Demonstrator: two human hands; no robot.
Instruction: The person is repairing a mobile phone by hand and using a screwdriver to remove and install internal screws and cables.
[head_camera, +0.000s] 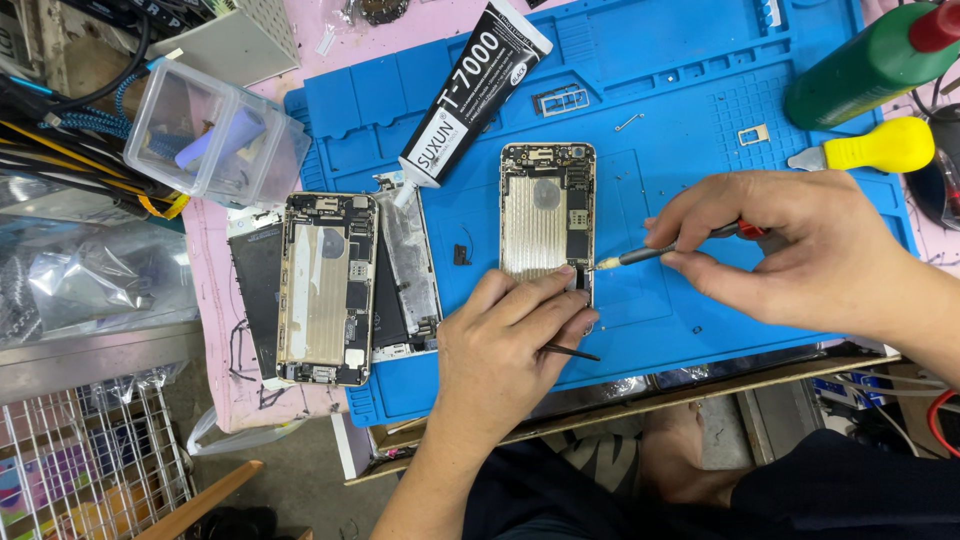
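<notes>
An opened phone (547, 210) lies face down in the middle of the blue mat (680, 120). Its back is off and the gold metal inside shows. The left hand (510, 345) presses on the bottom end of the phone to keep it in place, and a thin black stick (572, 352) is tucked under its fingers. The right hand (790, 250) pinches a small screwdriver (660, 252) like a pen. The tip sits at the right edge of the phone, low down.

The phone looks well along in being taken apart: it is open, and tiny bits lie loose on the mat. Many parts inside are still in place, so more seems left to do.

A second phone (327, 288), also open, rests on flat parts at the left edge of the mat. A black glue tube (470, 85) lies above it, pointing down at it. A clear box (215, 135) sits farther left. A green bottle (870, 60) and a yellow handle (885, 145) are at the top right. Nothing sits between the hands and the phone.
</notes>
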